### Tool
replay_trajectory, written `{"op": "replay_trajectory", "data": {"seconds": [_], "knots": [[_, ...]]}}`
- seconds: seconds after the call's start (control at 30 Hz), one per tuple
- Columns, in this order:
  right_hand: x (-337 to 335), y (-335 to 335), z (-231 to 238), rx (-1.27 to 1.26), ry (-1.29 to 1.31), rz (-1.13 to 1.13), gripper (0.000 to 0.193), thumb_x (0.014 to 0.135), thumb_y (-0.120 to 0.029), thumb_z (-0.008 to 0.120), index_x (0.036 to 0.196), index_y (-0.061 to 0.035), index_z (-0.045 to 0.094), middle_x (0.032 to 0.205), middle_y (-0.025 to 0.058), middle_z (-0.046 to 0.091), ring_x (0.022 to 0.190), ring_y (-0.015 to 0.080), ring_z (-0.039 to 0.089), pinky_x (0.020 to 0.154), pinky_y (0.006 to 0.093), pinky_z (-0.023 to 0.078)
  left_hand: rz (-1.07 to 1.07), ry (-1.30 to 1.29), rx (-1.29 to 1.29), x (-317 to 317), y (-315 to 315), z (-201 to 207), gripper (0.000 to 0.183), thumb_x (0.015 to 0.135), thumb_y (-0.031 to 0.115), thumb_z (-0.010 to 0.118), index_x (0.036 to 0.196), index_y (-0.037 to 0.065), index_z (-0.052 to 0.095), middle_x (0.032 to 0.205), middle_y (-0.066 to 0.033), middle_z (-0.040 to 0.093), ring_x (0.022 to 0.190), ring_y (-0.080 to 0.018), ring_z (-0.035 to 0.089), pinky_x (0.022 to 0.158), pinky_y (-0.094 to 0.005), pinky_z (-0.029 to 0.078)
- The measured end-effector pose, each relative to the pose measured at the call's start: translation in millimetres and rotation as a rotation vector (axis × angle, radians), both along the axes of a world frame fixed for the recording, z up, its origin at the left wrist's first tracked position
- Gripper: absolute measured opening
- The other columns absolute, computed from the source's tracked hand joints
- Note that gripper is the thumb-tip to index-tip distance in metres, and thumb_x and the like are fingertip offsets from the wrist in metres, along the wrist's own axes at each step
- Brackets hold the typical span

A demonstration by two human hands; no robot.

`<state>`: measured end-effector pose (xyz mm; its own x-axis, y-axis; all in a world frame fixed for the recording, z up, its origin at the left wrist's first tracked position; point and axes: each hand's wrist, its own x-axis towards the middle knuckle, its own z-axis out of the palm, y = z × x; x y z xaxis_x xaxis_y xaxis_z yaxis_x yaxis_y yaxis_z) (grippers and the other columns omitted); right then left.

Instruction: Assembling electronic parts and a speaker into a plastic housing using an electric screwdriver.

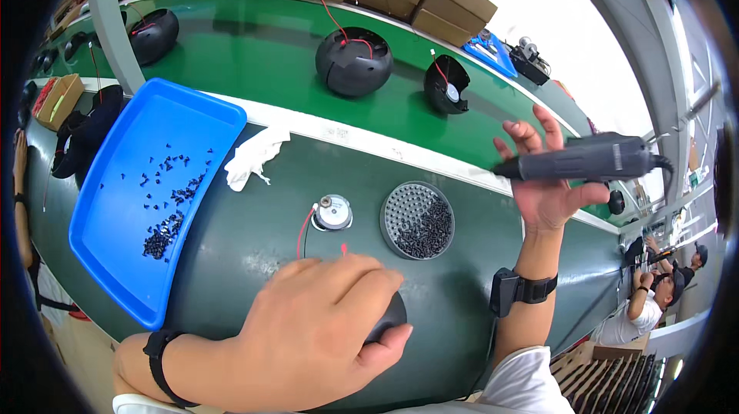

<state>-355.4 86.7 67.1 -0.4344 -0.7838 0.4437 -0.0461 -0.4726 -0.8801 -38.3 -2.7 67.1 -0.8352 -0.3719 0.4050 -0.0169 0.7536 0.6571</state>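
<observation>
Steadying left hand (319,322): grip clasped a rounded black plastic part (392,317) on the dark green bench (231,245), probably against slipping.
Right hand (543,202): grip was loose, fingers spread behind a dark grey cylindrical driver (585,160).
Round grey dish (396,205): stood between, likely for reach.

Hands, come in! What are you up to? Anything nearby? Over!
Left hand over black rounded part. Right hand open, dark power screwdriver across palm. Silver round part just beyond left hand.

Bright light bleaches the upper right white; soft shadows lie on the bench (469,298); edges curve toward a dark rim.
</observation>
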Motion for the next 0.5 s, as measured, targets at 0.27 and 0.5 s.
{"op": "replay_trajectory", "data": {"seconds": [0.27,0.5], "knots": [[-62.3,33.5,4.3,-0.049,0.051,0.773,0.077,0.078,-0.061,0.070,0.130,-0.0100,0.046,0.097,0.0078,0.057,0.100,0.0282,0.057,0.085,0.0493,0.045,-0.012,0.000,0.012,0.9,-2.4,0.1,0.036,0.069,0.022,0.079,0.099,0.008,0.064,0.096,-0.0048,0.065,0.078,-0.0241,0.064,0.066,-0.0361,0.050],[-86.5,-55.3,-35.5,0.560,0.773,-0.610,0.037,0.079,-0.021,0.076,0.110,-0.0055,0.063,0.106,0.0124,0.062,0.096,0.0263,0.060,0.086,0.0397,0.048,-0.020,0.048,-0.023,2.3,1.0,-0.9,0.035,0.068,0.021,0.079,0.098,0.008,0.065,0.096,-0.0044,0.065,0.077,-0.0233,0.064,0.066,-0.0355,0.050]]}}
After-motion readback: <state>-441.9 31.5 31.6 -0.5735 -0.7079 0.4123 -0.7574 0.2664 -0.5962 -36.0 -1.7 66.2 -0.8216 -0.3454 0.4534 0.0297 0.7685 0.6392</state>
